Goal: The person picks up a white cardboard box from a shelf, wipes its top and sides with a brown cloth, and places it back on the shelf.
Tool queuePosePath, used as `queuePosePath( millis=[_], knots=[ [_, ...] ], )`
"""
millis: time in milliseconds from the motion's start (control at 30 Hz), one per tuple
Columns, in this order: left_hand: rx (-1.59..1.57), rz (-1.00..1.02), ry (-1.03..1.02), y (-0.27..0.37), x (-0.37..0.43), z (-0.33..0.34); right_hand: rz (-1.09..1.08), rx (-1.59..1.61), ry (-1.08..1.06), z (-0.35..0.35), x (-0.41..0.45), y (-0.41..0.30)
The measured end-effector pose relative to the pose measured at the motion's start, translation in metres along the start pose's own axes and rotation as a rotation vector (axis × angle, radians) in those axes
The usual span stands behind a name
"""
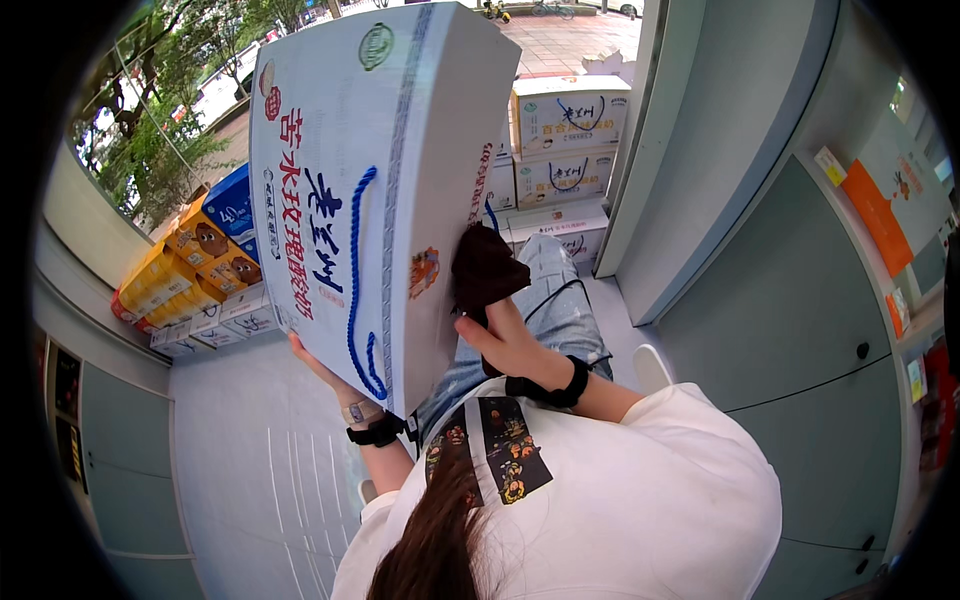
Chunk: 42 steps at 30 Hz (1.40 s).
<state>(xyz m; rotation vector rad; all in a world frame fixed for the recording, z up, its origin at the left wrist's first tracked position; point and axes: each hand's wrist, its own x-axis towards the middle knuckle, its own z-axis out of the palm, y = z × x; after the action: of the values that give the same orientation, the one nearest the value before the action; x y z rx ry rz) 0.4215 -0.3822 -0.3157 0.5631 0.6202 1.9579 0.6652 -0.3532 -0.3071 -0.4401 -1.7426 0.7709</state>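
Note:
A large white cardboard gift carton (pixel 330 150), tilted on its end, fills the space before my chest. It bears printed writing, and a blue rope handle (pixel 356 277) hangs on its broad face. My left hand (pixel 319 364) supports the carton at its lower left edge; most of the fingers are hidden behind it. In my right hand (pixel 517 341) is a bunched dark brown cloth (pixel 489 266), pressed against the carton's narrow side. Black straps circle both wrists.
White cartons with rope handles (pixel 570 116) are stacked by the doorway on the right. Yellow boxes (pixel 161 281) and a blue box (pixel 231 202) sit on white cartons (pixel 244 311) along the left window. Grey cabinets (pixel 795 300) line the right; another grey cabinet (pixel 131 442) stands left.

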Motion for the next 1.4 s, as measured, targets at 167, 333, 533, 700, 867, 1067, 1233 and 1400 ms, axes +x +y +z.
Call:
queuePosePath(
  millis=[167,333,533,700,867,1067,1233,1400],
  knots=[
    [-0.018,0.112,-0.002,-0.001,-0.003,-0.005,0.205,0.394,0.279,0.008,-0.001,0.004],
    [0.057,0.186,0.057,0.001,-0.007,-0.002,0.243,0.527,0.387,-0.005,0.003,0.005],
    [0.083,0.201,0.053,0.006,-0.011,-0.009,0.187,0.737,0.643,-0.027,0.006,0.013],
    [0.085,0.263,0.074,0.009,-0.003,-0.026,0.157,0.393,0.753,-0.06,0.003,0.035],
    [0.125,0.297,0.097,0.01,-0.001,-0.029,0.17,0.507,0.686,-0.056,0.005,0.025],
    [0.127,0.155,0.026,-0.01,-0.003,0.003,0.303,0.703,0.539,-0.023,-0.005,0.041],
    [0.126,0.132,0.049,-0.018,-0.002,0.002,0.081,0.369,0.258,-0.009,0.005,0.009],
    [0.065,0.124,0.016,-0.008,-0.009,0.012,0.136,0.403,0.211,-0.006,-0.001,0.007]
  ],
)
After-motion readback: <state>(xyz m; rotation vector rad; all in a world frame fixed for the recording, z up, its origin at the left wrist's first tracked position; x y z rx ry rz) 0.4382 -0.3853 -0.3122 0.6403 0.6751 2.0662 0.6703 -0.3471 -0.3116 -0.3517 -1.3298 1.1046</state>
